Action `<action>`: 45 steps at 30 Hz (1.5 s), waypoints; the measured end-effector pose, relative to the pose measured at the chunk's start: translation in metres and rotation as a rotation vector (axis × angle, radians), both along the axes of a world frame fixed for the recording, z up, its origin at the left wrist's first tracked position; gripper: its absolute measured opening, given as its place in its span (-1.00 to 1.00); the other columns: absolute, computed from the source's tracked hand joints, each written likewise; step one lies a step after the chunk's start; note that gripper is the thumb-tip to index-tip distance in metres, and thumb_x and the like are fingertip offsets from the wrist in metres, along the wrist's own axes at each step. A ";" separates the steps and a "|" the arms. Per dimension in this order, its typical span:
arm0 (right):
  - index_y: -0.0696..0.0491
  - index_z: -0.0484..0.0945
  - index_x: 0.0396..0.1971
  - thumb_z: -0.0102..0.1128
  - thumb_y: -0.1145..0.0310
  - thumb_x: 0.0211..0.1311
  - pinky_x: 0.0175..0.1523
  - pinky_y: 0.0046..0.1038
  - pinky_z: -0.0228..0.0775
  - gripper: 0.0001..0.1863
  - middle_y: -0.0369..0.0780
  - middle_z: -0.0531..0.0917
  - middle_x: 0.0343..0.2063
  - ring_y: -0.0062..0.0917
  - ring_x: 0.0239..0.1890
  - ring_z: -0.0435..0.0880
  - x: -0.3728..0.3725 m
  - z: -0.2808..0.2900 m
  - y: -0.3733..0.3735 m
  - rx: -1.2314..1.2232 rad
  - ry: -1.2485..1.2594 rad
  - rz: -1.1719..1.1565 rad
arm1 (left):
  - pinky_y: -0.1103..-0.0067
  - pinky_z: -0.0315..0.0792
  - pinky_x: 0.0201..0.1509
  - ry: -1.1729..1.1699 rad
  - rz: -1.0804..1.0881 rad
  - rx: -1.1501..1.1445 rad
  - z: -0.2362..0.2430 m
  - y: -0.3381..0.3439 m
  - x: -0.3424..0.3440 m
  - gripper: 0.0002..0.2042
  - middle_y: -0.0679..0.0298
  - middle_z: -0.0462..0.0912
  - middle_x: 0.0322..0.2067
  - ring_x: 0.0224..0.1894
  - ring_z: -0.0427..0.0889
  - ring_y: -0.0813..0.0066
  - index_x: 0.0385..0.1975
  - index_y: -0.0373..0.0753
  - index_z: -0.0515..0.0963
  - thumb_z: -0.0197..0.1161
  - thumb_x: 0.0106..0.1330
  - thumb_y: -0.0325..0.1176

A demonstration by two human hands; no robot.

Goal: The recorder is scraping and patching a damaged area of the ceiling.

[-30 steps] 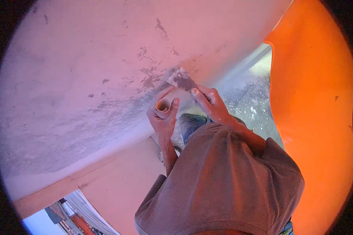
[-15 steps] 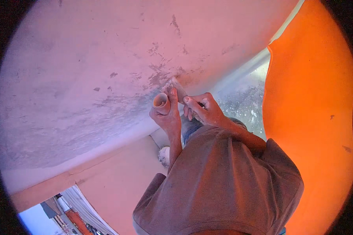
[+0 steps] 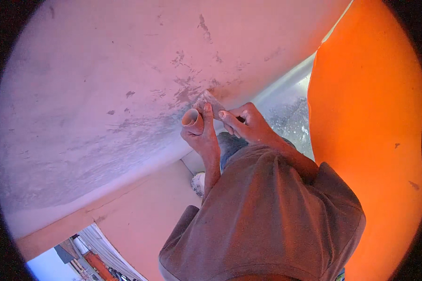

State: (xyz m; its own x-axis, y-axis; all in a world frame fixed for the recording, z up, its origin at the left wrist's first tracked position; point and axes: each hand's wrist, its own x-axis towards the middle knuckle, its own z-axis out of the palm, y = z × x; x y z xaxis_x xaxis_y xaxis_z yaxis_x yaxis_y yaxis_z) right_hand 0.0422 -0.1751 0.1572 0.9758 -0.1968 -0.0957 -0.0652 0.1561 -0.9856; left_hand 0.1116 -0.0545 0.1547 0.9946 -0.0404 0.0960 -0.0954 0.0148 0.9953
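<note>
My left hand [image 3: 202, 140] is closed round a pinkish-tan rolled sheet [image 3: 192, 120], its open end facing up; it looks like sandpaper. The left thumb lies along a flat, dusty, whitish piece [image 3: 208, 99] with a pointed corner. Whether this piece is part of the roll I cannot tell. Its right edge is pinched by my right hand [image 3: 248, 122], thumb on top and fingers curled beneath. Both hands are held in front of my chest, before a pale pinkish wall [image 3: 103, 89] with dark patches and scrape marks.
An orange wall [image 3: 370, 140] rises on the right. Between the walls shows a grey floor [image 3: 290, 107] spotted with white. A round whitish thing [image 3: 198, 183] is partly hidden behind my left forearm. At lower left, an opening shows a pale curtain [image 3: 103, 243] and assorted items.
The view has shifted slightly. My right fingers have moved a little along the flat piece's edge and curl closer together. The left hand keeps its hold on the roll.
</note>
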 end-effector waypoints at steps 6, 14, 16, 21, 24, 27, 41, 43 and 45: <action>0.08 0.40 -0.76 0.05 0.23 0.47 -0.56 -0.57 0.06 -0.49 -0.41 0.36 -0.79 -0.76 -0.68 0.26 0.003 -0.008 -0.006 -0.183 -0.093 -0.076 | 0.70 0.00 -0.69 0.054 0.041 -0.106 -0.004 -0.010 -0.003 -0.84 0.47 0.46 -0.59 -0.68 0.23 0.83 -0.41 -0.23 0.54 0.41 0.28 -0.36; 0.12 0.41 -0.75 0.03 0.28 0.47 -0.56 -0.56 0.11 -0.50 -0.38 0.40 -0.78 -0.75 -0.69 0.29 0.024 -0.019 0.016 0.007 -0.228 -0.079 | 0.68 0.26 -0.48 -0.094 0.113 0.086 0.007 -0.003 0.007 -0.85 0.41 0.59 -0.53 -0.53 0.43 0.74 -0.46 -0.29 0.61 0.42 0.26 -0.40; 0.12 0.41 -0.75 0.03 0.28 0.48 -0.56 -0.56 0.12 -0.50 -0.38 0.40 -0.78 -0.75 -0.69 0.30 0.028 -0.014 0.017 -0.042 -0.320 -0.117 | 0.70 0.09 -0.64 -0.125 0.112 0.080 0.011 -0.002 0.009 -0.82 0.45 0.53 -0.59 -0.65 0.33 0.79 -0.48 -0.26 0.58 0.43 0.26 -0.36; 0.14 0.42 -0.74 0.01 0.29 0.48 -0.56 -0.55 0.14 -0.50 -0.37 0.40 -0.79 -0.73 -0.69 0.32 0.018 -0.015 0.017 -0.060 -0.262 -0.089 | 0.72 0.20 -0.56 -0.168 0.083 0.056 0.011 0.001 0.002 -0.84 0.41 0.57 -0.55 -0.57 0.41 0.76 -0.44 -0.28 0.60 0.44 0.25 -0.37; 0.15 0.49 -0.71 0.09 0.23 0.45 -0.51 -0.53 0.23 -0.52 -0.36 0.48 -0.74 -0.75 -0.63 0.37 0.010 -0.029 0.018 0.076 -0.127 -0.056 | 0.71 0.29 -0.48 -0.212 0.073 0.132 0.000 0.000 0.001 -0.84 0.39 0.61 -0.49 -0.49 0.49 0.72 -0.41 -0.30 0.61 0.44 0.25 -0.37; 0.13 0.40 -0.75 0.00 0.28 0.50 -0.58 -0.55 0.12 -0.48 -0.37 0.40 -0.79 -0.73 -0.71 0.30 0.021 -0.025 0.017 -0.081 -0.221 -0.112 | 0.65 0.39 -0.37 -0.151 0.081 0.052 0.007 -0.004 0.004 -0.84 0.36 0.65 -0.42 -0.40 0.54 0.67 -0.37 -0.32 0.63 0.45 0.24 -0.38; 0.10 0.42 -0.77 0.02 0.25 0.50 -0.61 -0.58 0.06 -0.47 -0.40 0.36 -0.81 -0.76 -0.72 0.25 0.024 -0.029 0.018 -0.013 -0.278 -0.155 | 0.65 0.37 -0.36 -0.070 0.064 0.114 0.014 -0.006 0.002 -0.82 0.36 0.64 -0.43 -0.40 0.52 0.68 -0.41 -0.34 0.62 0.44 0.26 -0.36; 0.09 0.42 -0.77 0.03 0.25 0.50 -0.61 -0.58 0.05 -0.47 -0.40 0.36 -0.82 -0.77 -0.72 0.25 0.026 -0.030 0.018 0.003 -0.319 -0.153 | 0.65 0.37 -0.35 -0.064 0.023 0.114 0.014 -0.005 0.005 -0.82 0.35 0.64 -0.43 -0.39 0.52 0.67 -0.42 -0.34 0.62 0.44 0.26 -0.36; 0.08 0.41 -0.77 0.02 0.26 0.50 -0.61 -0.58 0.04 -0.47 -0.41 0.36 -0.81 -0.77 -0.71 0.24 0.019 -0.029 0.022 0.050 -0.122 -0.110 | 0.65 0.36 -0.39 -0.148 0.050 0.111 0.009 -0.006 0.001 -0.82 0.38 0.63 -0.44 -0.43 0.51 0.68 -0.45 -0.31 0.59 0.42 0.28 -0.37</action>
State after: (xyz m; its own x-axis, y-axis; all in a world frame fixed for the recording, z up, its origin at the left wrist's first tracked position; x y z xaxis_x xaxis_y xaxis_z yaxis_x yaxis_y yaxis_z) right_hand 0.0611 -0.1532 0.1281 0.9537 -0.3006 0.0102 0.0750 0.2050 -0.9759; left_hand 0.1124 -0.0607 0.1633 0.9711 -0.0097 0.2386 -0.2383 -0.1027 0.9657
